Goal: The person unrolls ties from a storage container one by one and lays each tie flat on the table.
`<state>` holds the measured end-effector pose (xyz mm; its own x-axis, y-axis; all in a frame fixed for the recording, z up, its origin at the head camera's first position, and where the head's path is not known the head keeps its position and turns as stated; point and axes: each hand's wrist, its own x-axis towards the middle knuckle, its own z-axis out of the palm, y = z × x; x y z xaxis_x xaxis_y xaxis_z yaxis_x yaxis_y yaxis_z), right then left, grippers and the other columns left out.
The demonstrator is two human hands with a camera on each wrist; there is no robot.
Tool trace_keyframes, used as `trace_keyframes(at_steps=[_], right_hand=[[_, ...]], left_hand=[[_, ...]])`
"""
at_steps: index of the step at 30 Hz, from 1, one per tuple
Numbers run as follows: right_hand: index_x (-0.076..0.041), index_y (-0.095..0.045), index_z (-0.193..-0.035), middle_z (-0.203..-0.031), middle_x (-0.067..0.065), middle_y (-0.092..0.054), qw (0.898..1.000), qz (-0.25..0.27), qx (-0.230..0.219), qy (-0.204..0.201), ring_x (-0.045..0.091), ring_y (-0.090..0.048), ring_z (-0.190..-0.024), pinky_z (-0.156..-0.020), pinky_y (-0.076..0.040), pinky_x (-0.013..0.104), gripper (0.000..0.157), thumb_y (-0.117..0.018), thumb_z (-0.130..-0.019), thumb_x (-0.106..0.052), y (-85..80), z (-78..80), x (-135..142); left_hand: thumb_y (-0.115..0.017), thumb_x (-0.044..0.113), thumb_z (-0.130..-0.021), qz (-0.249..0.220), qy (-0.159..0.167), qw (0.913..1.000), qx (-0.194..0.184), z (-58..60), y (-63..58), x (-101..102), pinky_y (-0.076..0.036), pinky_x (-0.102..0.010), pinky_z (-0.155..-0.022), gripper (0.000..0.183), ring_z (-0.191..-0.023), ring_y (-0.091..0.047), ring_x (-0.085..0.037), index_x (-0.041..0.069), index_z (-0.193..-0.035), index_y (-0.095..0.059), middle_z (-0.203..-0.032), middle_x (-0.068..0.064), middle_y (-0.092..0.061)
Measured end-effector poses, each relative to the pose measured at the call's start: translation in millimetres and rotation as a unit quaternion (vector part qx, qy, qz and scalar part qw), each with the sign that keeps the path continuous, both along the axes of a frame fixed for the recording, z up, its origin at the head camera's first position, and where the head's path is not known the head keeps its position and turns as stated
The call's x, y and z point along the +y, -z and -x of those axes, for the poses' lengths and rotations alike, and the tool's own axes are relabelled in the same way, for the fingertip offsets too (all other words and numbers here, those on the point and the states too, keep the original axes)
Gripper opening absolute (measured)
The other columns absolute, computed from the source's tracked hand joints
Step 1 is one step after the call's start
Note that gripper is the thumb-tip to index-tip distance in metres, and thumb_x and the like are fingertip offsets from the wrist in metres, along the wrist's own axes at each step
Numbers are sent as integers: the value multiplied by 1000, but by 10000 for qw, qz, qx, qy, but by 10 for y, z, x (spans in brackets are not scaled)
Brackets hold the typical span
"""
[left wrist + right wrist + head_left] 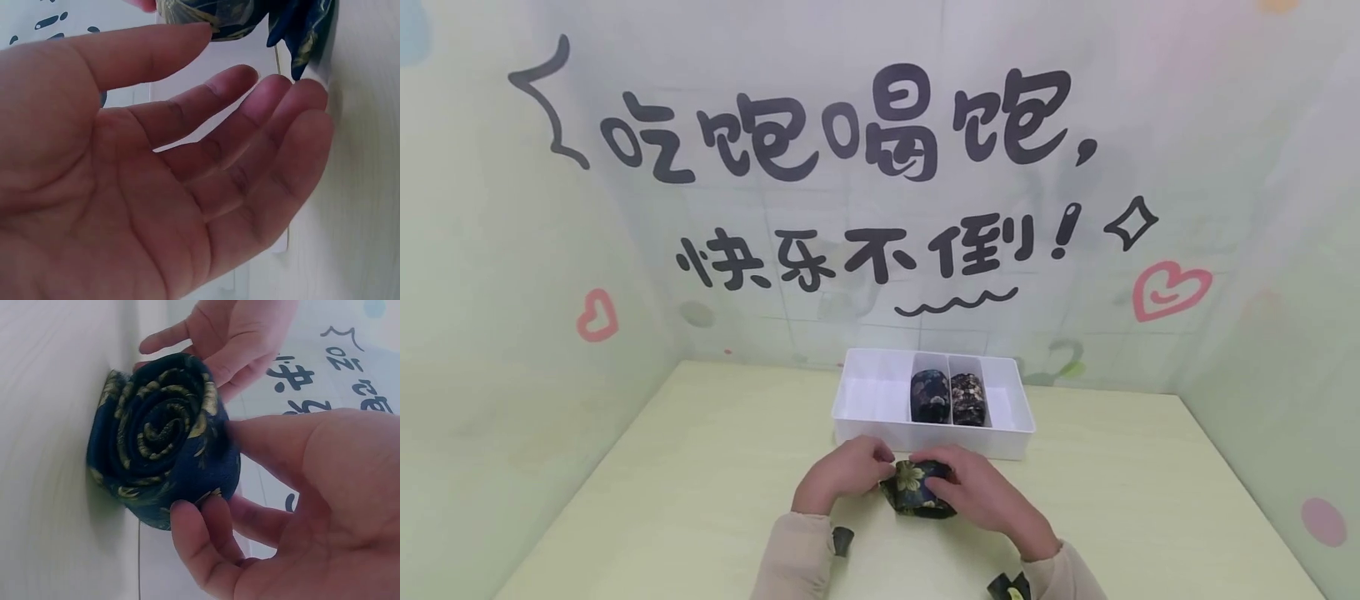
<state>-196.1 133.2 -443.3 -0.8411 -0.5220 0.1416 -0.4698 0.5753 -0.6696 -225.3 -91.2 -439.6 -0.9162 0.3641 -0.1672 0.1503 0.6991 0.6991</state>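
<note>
Just in front of the white tray [1009, 417], on the tabletop [700, 500], sits a rolled dark-blue tie [916, 488] with gold flower print, held between both hands. Right hand [981, 492] grips the roll: the right wrist view shows the thumb pressed on its upper side and curled fingers [200, 537] under the lower edge, so this hand is clamped on the tie [164, 437]. Spiral end of the roll faces that camera, coils tight, one flat side against the tabletop [56, 456]. Left hand [842, 475] is at the roll's left side, away from the tray's right half; in the left wrist view its fingers [250, 125] are loose and nearly straight, palm open, fingertips near the tie [250, 15] at the frame's top. Cannot tell for sure if the fingertips touch the fabric; from the right wrist view the left hand [231, 337] seems to rest lightly on the roll's far side. Inside the tray, two more rolled ties stand in narrow middle compartments: a dark-blue roll [929, 397] left of the divider, a brown-patterned roll [967, 399] right of it, just beside each other. Tray's left and right compartments show only white floor. Behind the tray, a pale wall [1225, 125] with black lettering and pink hearts. Beige sleeves [790, 558] cover both forearms near the tray-facing edge of the frame.
</note>
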Motion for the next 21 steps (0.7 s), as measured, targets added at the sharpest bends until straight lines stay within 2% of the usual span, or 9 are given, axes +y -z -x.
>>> trace_keyframes(at_steps=[3, 6, 8, 11, 15, 21], right_hand=[[-17, -68, -128, -127, 0, -70, 9998, 45, -96, 163, 22, -64, -117, -96, -53, 37, 30, -65, -100, -27, 28, 9, -35], [-18, -69, -126, -126, -1, -70, 9995, 69, -93, 288, 23, -65, -118, -98, -53, 40, 31, -68, -98, -31, 65, 16, -57], [-18, -69, -125, -125, -2, -71, 9994, 74, -87, 323, 23, -65, -119, -99, -53, 41, 30, -69, -98, -30, 83, 19, -65], [-17, -68, -124, -124, -1, -70, 9994, 63, -61, 327, 23, -65, -119, -99, -53, 43, 28, -68, -98, -28, 99, 29, -72], [-15, -69, -123, -123, -1, -71, 9991, 18, 59, 424, 22, -65, -118, -99, -52, 45, 31, -69, -97, -32, 118, 46, -88], [-18, -70, -119, -118, -3, -73, 9966, -117, 352, 740, 18, -67, -113, -96, -53, 42, 32, -74, -93, -36, 155, 53, -139]], left_hand=[[-65, 10, -91, 24, 111, 9997, 213, 9, 24, 4, -53, -38, -78, 21, -85, -62, -19, -2, -109, -70, -102, -12, -72], [-66, 6, -88, -28, 150, 9993, 343, 24, 68, 5, -53, -38, -78, 19, -84, -61, -18, -2, -105, -70, -99, -12, -72], [-67, 5, -85, -105, 127, 9994, 314, 35, 100, 0, -51, -35, -75, 18, -80, -60, -17, -1, -102, -69, -94, -10, -71], [-67, 3, -84, -299, 118, 9995, 55, 50, 153, -7, -49, -31, -67, 18, -74, -60, -16, -1, -101, -68, -87, -8, -71], [-68, 1, -83, -401, 170, 9989, -156, 62, 199, -13, -46, -30, -63, 19, -70, -58, -16, -1, -102, -68, -83, -7, -69], [-69, -1, -83, -312, 140, 9994, 59, 77, 221, -30, -48, -30, -67, 15, -72, -58, -16, 1, -98, -70, -82, -6, -69]])
